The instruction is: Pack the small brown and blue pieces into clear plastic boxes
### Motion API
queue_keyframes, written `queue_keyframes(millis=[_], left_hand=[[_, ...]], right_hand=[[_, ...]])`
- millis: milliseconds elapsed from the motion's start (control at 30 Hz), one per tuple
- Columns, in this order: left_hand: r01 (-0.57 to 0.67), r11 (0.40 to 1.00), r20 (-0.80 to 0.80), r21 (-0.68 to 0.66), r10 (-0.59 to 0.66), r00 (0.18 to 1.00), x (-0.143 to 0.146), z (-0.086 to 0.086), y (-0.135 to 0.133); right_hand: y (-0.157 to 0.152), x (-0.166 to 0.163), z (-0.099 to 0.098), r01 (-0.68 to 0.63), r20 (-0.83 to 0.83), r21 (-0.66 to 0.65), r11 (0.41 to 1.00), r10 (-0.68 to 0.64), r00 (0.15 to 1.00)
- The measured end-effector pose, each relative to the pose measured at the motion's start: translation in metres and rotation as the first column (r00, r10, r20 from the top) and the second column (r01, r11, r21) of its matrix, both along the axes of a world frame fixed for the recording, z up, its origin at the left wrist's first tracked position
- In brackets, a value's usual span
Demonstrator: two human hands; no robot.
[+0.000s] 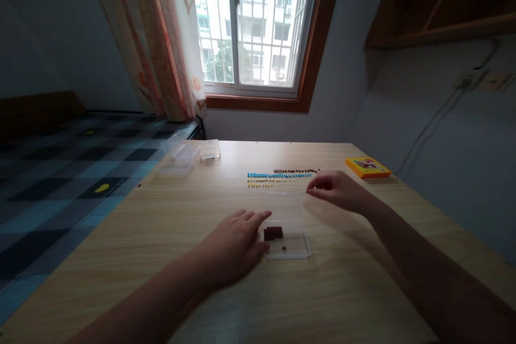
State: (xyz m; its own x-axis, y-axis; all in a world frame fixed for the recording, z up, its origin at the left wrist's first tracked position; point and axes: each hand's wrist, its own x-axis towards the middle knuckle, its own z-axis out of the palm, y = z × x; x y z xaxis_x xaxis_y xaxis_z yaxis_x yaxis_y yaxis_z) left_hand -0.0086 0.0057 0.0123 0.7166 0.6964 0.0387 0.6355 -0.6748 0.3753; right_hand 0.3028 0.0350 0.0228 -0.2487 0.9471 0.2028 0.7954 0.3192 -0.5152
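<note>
Both hands [231, 244] [334, 189] flank box [288, 228] — long axis pointing windowward.

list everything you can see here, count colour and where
table: one, light wood, fills the foreground
clear box: one, transparent, open, table centre between the hands
dark pieces: a small dark cluster plus one loose bit, inside the clear box
bead rows: several short rows, dark, blue and yellow, on the table behind the box
empty boxes: about two, transparent, far left of the table; exact count unclear
yellow box: one, yellow with a printed lid, far right of the table
bed: one, blue and black checks, left of the table
curtain: one, cream with orange pattern, left of the window
window: one, brown frame, barred, back wall
shelf: one, brown wood, upper right wall
left hand: flat on the table, touching the clear box's left edge
right hand: fingers pinched, raised above the box's far right corner
</note>
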Motion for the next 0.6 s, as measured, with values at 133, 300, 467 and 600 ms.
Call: queue_keyframes(millis=[133, 300, 467, 600], left_hand=[[-0.001, 1.000, 0.006, 0.003, 0.001, 1.000, 0.001, -0.001, 0.000], [-0.009, 1.000, 0.030, 0.014, 0.009, 1.000, 0.000, -0.006, 0.001], [-0.013, 1.000, 0.035, 0.013, 0.012, 0.999, 0.001, -0.005, 0.000], [-0.011, 1.000, 0.013, 0.003, 0.011, 1.000, 0.002, -0.002, 0.000]], right_hand=[[-0.033, -0.043, 0.008, -0.279, 0.069, -0.058, 0.959, 0.282, 0.957], [-0.049, -0.065, 0.002, -0.320, 0.154, -0.130, 0.938, 0.338, 0.928], [-0.054, -0.075, -0.005, -0.304, 0.170, -0.136, 0.943, 0.324, 0.931], [-0.055, -0.081, -0.010, -0.273, 0.181, -0.090, 0.958, 0.286, 0.941]])
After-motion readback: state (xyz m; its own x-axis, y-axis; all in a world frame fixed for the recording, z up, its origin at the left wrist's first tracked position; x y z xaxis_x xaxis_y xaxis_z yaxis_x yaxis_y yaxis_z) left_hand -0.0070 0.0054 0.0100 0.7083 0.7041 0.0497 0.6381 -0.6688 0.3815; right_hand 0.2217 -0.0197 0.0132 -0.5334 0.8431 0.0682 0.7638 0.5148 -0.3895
